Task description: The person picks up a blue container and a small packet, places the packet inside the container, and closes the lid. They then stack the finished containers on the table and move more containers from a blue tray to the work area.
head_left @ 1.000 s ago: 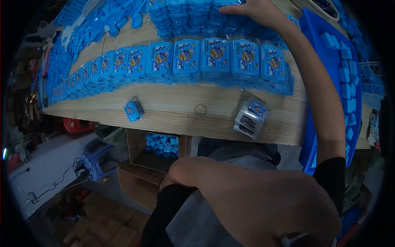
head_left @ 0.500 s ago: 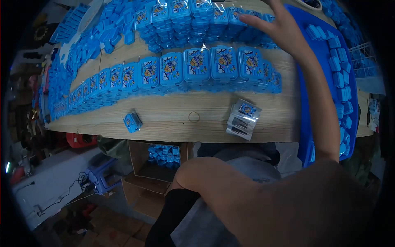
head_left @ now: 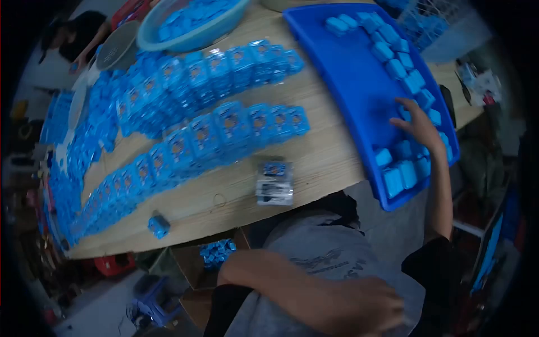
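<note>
My right hand point(head_left: 422, 128) is over the right part of a blue tray point(head_left: 351, 92), thumb and fingers apart. Just under its fingertips are small light-blue boxes point(head_left: 413, 82), lined along the tray's right side and near end. My left forearm crosses in front of my grey shirt, and my left hand point(head_left: 373, 306) is low at the right, its fingers blurred and turned inward. On the wooden table point(head_left: 323, 163), a small stack of clear-wrapped printed packs point(head_left: 274, 184) lies near the front edge. A rubber band point(head_left: 219, 200) and a single blue box point(head_left: 159, 226) lie to its left.
Two long rows of stacked blue boxes with printed lids point(head_left: 205, 135) cross the table. Loose blue pieces point(head_left: 92, 132) are heaped at left, and a light-blue basin point(head_left: 147, 42) stands behind. A cardboard box point(head_left: 188, 258) sits below the edge. Another person point(head_left: 84, 36) is at the far left.
My view has swung to the right. My right hand has come from above the back row of boxes to the tray. My left arm has moved down, away from the camera.
</note>
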Tool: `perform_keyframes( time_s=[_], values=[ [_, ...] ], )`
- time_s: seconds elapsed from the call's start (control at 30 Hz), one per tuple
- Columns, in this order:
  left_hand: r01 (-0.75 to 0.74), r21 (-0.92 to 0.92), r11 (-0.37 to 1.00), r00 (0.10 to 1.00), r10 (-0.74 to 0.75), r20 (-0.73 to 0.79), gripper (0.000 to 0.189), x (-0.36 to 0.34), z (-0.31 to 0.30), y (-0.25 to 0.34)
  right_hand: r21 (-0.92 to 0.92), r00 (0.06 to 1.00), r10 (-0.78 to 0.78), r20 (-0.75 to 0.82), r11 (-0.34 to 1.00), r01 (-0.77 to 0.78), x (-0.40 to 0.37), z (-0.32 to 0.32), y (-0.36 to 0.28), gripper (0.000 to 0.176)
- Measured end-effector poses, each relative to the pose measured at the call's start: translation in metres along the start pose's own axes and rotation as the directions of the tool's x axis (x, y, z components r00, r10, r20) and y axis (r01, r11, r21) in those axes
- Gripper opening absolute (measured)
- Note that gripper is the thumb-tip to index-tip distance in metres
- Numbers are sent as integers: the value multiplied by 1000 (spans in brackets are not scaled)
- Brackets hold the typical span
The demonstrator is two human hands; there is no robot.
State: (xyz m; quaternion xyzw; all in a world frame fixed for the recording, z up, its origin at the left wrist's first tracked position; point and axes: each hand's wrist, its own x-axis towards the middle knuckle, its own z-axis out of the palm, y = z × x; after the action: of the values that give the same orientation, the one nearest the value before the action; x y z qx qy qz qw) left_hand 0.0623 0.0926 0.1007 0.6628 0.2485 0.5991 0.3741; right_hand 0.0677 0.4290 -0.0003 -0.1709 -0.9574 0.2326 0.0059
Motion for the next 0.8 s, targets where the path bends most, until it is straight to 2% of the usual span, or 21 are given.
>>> perform_keyframes(
  time_s=[0.03, 0.07, 0.1, 0.13, 0.17, 0.23, 0.3, 0.33, 0.4, 0.43, 0.47, 0.53, 0.57, 0.6, 0.63, 0.7, 0.73, 0.8],
  values=[
    [144, 134, 980, 989, -145, -3, 34, -8, -9, -3, -80, 999, -14, 48, 997, 18, -8, 2, 21, 58],
    [341, 250, 906, 940, -326, -101, 34, -19, -19, -6, -177, 983, 99, 156, 982, -71, -14, -3, 15, 59],
    [593, 303, 745, 795, -484, -366, 33, -33, -28, -11, -267, 942, 216, 255, 952, -146, -15, -2, 2, 61],
    [808, 222, 546, 558, -586, -588, 31, -47, -37, -16, -360, 936, 210, 284, 928, -99, -18, -1, -3, 60],
    [923, 283, 260, 365, -365, -856, 29, -73, -36, -36, -442, 925, 198, 323, 896, -37, -21, 1, -4, 60],
    [973, 176, -148, 178, 3, -984, 28, -108, -40, -61, -319, 941, 99, 324, 948, 11, -26, 5, 1, 58],
    [999, -31, 8, -30, -90, -995, 26, -130, -44, -72, -175, 932, -2, 363, 982, 70, -26, 2, -12, 56],
    [986, -148, 78, -136, -142, -980, 26, -138, -44, -76, -175, 894, 32, 448, 983, 52, -27, 1, -21, 56],
    [982, -154, 108, -137, -153, -979, 25, -145, -45, -88, -177, 787, 86, 610, 984, 30, -28, 6, -33, 56],
    [980, -159, 118, -141, -152, -978, 24, -147, -49, -90, -29, 802, -52, 595, 996, 87, -27, 20, -24, 55],
    [961, -186, 204, -167, -108, -980, 22, -145, -51, -91, -22, 789, -59, 612, 996, 91, -25, 22, -17, 54],
    [944, -178, 279, -164, -75, -984, 18, -171, -50, -103, -6, 793, -90, 603, 993, 117, -21, 18, -22, 54],
    [932, -169, 320, -159, -57, -986, 15, -181, -50, -107, 21, 861, -116, 495, 992, 122, -23, 20, -14, 54],
    [929, -169, 328, -156, -68, -986, 9, -163, -49, -94, 46, 916, -134, 379, 991, 126, -25, 23, -12, 55],
    [949, -79, 306, -82, -1, -997, 8, -164, -49, -93, -16, 965, -76, 250, 996, 82, -28, 15, -25, 54],
    [964, 100, 248, 72, 118, -990, 8, -166, -48, -93, 37, 998, -48, 46, 998, 46, -30, 0, -54, 52],
    [953, 67, 295, 40, 97, -994, 6, -154, -47, -87, 64, 998, -26, -57, 998, 29, -33, -2, -69, 51],
    [922, -70, 380, -83, 17, -996, 5, -140, -46, -81, 251, 974, -196, -110, 943, 218, -45, 4, -102, 51]
  ],
)
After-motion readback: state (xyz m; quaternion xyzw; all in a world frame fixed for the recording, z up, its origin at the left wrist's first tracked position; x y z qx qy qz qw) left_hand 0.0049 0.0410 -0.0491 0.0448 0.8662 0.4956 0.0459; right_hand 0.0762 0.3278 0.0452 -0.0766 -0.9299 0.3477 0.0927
